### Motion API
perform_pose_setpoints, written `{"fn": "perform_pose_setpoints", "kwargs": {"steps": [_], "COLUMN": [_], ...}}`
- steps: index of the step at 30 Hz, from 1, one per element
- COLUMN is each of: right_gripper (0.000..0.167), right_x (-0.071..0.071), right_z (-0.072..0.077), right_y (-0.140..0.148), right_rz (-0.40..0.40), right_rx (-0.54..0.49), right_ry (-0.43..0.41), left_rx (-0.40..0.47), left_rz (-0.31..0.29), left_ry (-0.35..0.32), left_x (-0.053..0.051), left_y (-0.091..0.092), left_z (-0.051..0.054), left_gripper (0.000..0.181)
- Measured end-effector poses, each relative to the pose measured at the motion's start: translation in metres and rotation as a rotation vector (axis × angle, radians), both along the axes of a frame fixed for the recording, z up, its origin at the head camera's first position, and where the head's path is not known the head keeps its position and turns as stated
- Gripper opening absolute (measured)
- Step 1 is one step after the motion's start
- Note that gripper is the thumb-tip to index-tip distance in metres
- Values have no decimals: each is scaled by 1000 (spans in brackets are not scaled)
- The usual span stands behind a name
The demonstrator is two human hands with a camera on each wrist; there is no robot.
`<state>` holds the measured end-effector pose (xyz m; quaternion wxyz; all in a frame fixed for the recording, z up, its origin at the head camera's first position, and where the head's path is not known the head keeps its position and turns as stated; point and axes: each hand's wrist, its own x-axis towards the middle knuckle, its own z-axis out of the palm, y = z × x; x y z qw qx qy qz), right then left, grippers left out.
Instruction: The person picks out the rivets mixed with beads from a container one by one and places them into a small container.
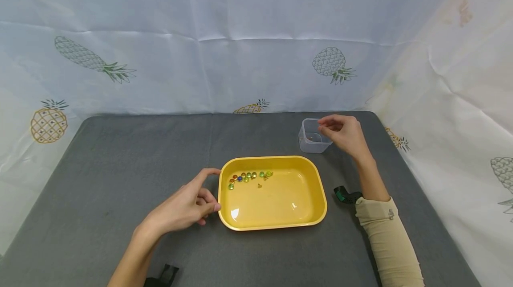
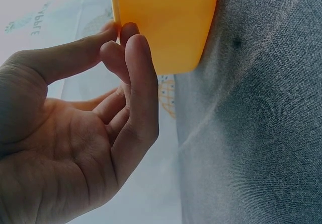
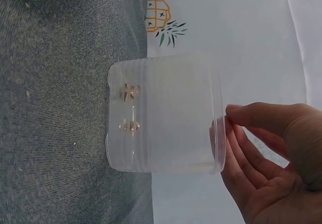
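Observation:
A yellow tray [image 1: 272,211] lies on the table with glass beads [image 1: 240,178] in green, amber and blue, and a few tiny gold-coloured pieces [image 1: 259,186]. At its left side my left hand [image 1: 178,207] pinches the rim lightly; the left wrist view shows the thumb at the rim and bent fingers [image 2: 143,78] against the outer wall. My right hand [image 1: 346,135] is over a clear plastic container [image 1: 314,148], fingertips at its opening. Nothing shows between those fingertips. In the right wrist view small shiny pieces [image 3: 132,127] lie at the container's bottom.
The grey table [image 1: 140,157] ends at the back against a white cloth [image 1: 160,68] printed with pineapples. The container stands behind the tray's right end. Dark wrist-worn devices [image 1: 346,195] sit beside each forearm.

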<state>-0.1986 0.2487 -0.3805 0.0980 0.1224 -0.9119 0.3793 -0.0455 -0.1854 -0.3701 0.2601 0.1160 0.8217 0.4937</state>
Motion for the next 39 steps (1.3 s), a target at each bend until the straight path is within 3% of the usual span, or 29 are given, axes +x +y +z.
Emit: {"fn": "perform_pose_setpoints", "kwargs": {"steps": [11, 39], "right_gripper": [18, 22], "right_x": [3, 14], "right_z": [6, 23], "right_y": [-1, -12], "right_rz": [34, 88], "right_rx": [-24, -76], "right_ry": [7, -89], "left_rx": [-7, 2], "left_rz": [-2, 10], "left_ry": [7, -25], "left_x": [-1, -1], "left_y": [0, 0], "left_z": [1, 1], "left_gripper": [76, 75]}}
